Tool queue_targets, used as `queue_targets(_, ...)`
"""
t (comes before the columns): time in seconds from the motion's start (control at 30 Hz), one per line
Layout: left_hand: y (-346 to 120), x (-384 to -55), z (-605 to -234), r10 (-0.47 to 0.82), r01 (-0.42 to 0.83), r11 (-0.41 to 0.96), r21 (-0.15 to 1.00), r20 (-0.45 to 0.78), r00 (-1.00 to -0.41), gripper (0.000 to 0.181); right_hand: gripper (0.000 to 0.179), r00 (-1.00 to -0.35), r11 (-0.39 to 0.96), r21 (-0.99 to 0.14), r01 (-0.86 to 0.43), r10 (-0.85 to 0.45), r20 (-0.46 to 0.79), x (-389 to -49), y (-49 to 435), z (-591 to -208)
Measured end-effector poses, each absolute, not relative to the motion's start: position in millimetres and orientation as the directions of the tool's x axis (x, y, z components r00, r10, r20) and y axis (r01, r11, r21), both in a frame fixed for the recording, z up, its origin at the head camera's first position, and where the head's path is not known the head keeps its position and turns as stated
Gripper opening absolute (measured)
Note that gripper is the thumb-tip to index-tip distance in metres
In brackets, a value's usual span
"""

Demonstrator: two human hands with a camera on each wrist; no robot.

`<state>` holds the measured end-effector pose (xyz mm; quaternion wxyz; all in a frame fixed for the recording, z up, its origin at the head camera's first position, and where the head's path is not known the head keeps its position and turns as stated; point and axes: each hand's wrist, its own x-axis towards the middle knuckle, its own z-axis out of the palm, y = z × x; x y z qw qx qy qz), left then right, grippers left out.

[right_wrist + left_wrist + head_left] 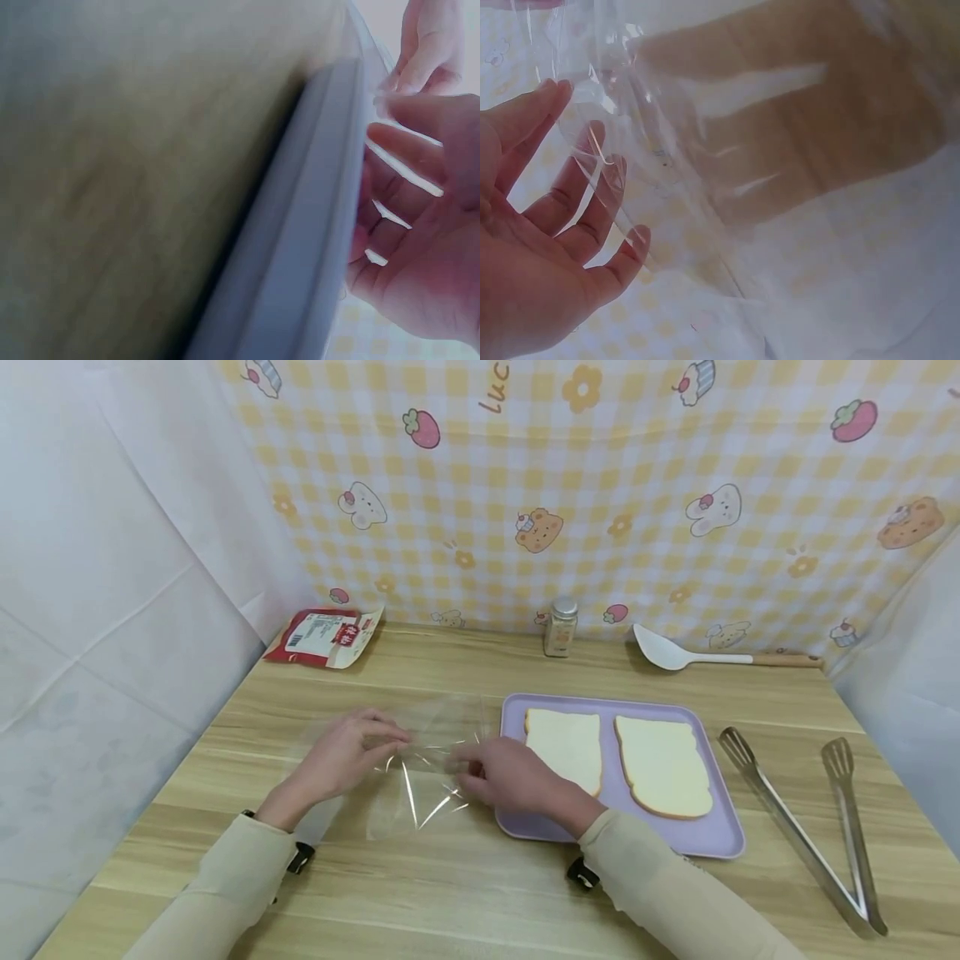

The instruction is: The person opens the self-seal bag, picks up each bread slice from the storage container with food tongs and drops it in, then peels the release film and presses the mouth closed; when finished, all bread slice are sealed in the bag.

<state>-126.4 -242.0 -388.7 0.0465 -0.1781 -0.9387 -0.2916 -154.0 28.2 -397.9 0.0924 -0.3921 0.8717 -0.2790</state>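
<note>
A clear, shiny plastic bag lies creased on the wooden table between the two hands. My left hand pinches its upper part between thumb and index finger, the other fingers spread behind the film in the left wrist view. At the bag's right side, my right hand holds the film with bent fingers, slightly blurred. The right forearm passes over the near left corner of a lilac tray. Two bread slices, a left one and a right one, lie flat on that tray.
Metal tongs lie spread right of the tray. Along the back stand a seasoning jar and a white spoon with a wooden handle. A red and white packet lies at the back left. A patterned cloth hangs behind.
</note>
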Motion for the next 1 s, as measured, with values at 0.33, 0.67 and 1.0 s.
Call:
queue_targets(0.33, -245, -130, -391, 0.388, 0.412, 0.746, 0.523, 0.161, -0.907, 0.015, 0.027, -0.612, 0.599, -0.141, -0.788, -0.787, 0.077, -155, 20, -397)
queue_targets(0.67, -245, -144, -389, 0.455, 0.457, 0.746, 0.485, 0.13, -0.881, 0.015, 0.049, -0.609, 0.605, -0.104, -0.79, -0.793, 0.019, -152, 16, -398)
queue_targets(1.0, -248, -144, -389, 0.428, 0.416, 0.757, 0.504, 0.099, -0.898, 0.017, 0.056, -0.628, 0.619, -0.15, -0.771, -0.779, 0.01, -156, 17, -403)
